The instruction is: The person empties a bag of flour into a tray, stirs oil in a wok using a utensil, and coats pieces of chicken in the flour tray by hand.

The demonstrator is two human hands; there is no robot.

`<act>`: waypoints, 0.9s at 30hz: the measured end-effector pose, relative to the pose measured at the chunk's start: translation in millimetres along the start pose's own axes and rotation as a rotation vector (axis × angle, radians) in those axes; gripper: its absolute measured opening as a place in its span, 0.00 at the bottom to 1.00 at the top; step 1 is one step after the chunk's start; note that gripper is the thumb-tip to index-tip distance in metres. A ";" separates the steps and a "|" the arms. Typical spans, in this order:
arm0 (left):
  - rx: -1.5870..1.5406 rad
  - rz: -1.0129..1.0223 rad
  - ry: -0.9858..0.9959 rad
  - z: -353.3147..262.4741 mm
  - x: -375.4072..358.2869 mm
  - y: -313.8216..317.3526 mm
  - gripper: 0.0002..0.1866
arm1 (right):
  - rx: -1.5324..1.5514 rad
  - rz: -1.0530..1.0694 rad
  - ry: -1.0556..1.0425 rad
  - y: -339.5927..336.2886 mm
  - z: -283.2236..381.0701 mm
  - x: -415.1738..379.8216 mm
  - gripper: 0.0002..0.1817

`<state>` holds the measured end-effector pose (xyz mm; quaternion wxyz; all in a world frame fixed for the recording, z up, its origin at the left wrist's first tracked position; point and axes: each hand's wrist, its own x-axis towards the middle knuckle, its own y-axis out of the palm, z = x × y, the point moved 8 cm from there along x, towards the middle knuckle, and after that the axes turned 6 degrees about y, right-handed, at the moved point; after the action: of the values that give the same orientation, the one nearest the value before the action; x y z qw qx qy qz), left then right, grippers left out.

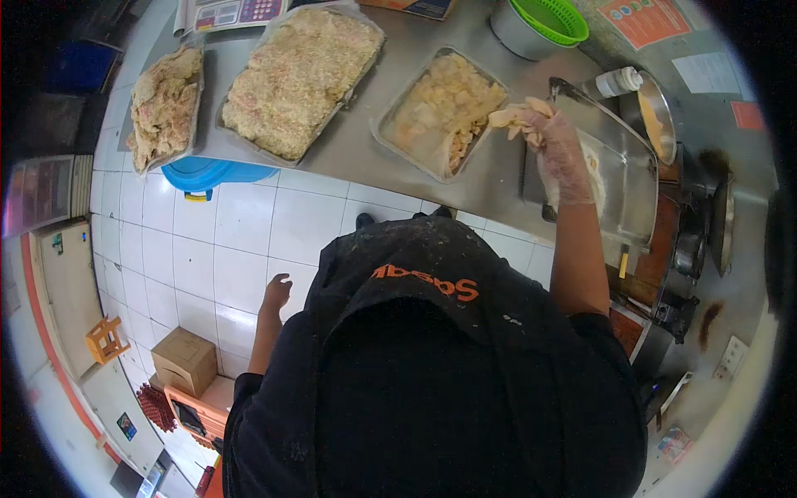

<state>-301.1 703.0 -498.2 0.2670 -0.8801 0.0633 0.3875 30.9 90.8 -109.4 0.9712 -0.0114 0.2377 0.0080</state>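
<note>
My right hand, in a clear plastic glove, is closed around a bunch of pale raw meat strips. It is above the near side of a deep rectangular metal pan with some white stuff inside. Left of that hand, a clear-lined tray contains more pale, wet meat pieces. My left hand is bare and hangs low at my side over the tiled floor, away from the counter. Its fingers are slightly bent and apart, with nothing in them.
Two trays of crumb-coated pieces stand further left on the steel counter. A green basket sits in a grey pot, near a white-capped bottle and a metal bowl. A blue tub is below the counter.
</note>
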 end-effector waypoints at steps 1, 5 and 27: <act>-0.006 0.010 -0.027 -0.4 1.9 3.4 0.17 | 0.052 -0.032 -0.108 -8.1 15.0 -10.1 0.18; 0.301 0.000 0.345 -49.6 7.3 17.1 0.18 | 0.155 -0.006 -0.297 -65.6 50.3 -52.2 0.15; 0.195 0.059 0.131 -231.5 -36.3 82.2 0.19 | 0.191 -0.102 0.207 -271.8 -92.9 -68.8 0.29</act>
<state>-202.3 509.6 -377.8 0.3353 -0.8712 0.1437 0.3286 -67.3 -184.0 -155.0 0.9373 0.0683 0.3353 -0.0654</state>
